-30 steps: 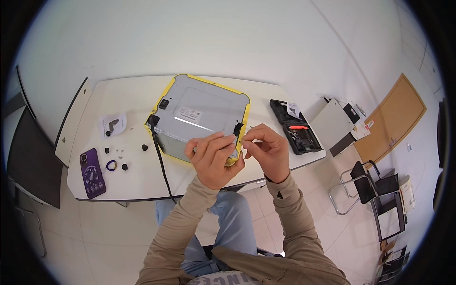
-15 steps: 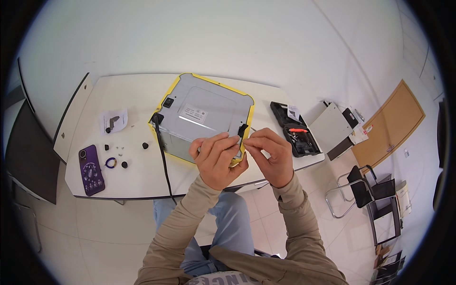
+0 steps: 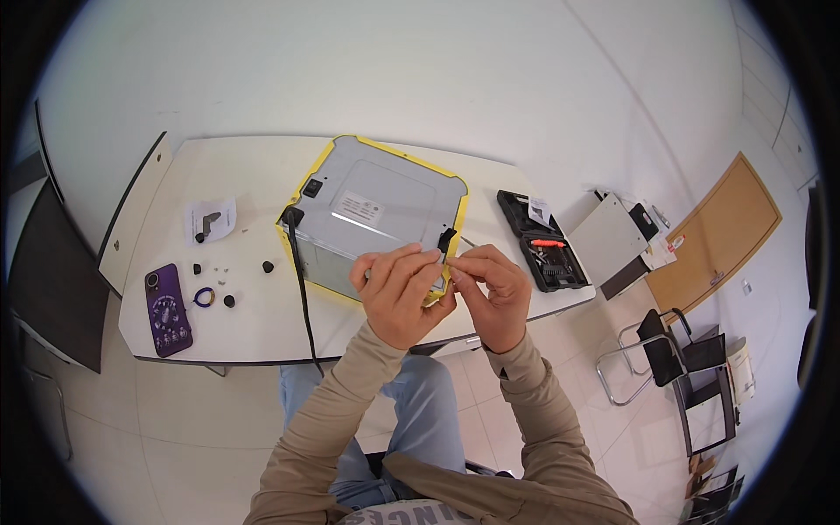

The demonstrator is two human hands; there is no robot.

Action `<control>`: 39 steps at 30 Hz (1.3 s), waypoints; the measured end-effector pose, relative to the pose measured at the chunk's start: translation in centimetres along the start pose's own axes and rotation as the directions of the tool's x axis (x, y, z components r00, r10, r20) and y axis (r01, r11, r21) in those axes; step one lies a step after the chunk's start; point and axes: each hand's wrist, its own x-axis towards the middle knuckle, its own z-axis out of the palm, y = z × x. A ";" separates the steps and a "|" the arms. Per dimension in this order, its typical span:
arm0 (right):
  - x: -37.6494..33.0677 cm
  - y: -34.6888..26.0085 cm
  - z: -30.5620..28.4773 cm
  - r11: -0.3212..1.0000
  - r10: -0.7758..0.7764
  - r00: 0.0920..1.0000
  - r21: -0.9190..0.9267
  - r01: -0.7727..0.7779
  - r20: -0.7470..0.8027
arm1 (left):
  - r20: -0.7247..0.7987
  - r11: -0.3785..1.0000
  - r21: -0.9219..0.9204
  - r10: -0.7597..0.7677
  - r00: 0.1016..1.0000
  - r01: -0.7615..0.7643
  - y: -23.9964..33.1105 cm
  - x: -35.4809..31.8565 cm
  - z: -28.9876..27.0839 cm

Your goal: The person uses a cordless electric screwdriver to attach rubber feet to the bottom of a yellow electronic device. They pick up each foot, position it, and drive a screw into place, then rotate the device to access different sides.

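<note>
A grey metal box with yellow edging lies on the white table, its panel with a white label facing up. A black power cord plugs into its left corner and drops over the table's front edge. My left hand is closed at the box's near right corner, fingers curled over the panel's edge; a small greyish bit shows by its fingers. My right hand pinches with thumb and forefinger at the same corner, almost touching the left fingertips. Whatever the fingertips hold is too small to name. A black piece sits just beyond them.
To the right stands an opened black tool case with a red-handled tool. At the left lie a purple phone, a dark ring-shaped coil, several small black caps and a paper sheet. A black chair stands beyond the table.
My right hand has shifted slightly left and down, its fingers closing nearer the box's corner. My left hand stays nearly in place. The box and the loose parts have not moved.
</note>
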 end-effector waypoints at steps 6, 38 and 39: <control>-0.5 0.4 0.1 0.996 0.052 0.999 0.078 -0.051 -0.009 | 0.003 0.999 0.031 0.016 1.000 -0.016 0.2 0.2 0.0; -2.5 7.0 -6.5 0.929 0.342 0.871 0.268 -0.257 -0.351 | 0.053 0.988 0.125 0.083 0.995 -0.089 0.2 0.5 -0.2; -3.1 9.7 -8.5 0.922 0.383 0.847 0.099 -0.374 -0.368 | 0.057 0.987 0.132 0.089 0.994 -0.096 0.3 0.4 -0.1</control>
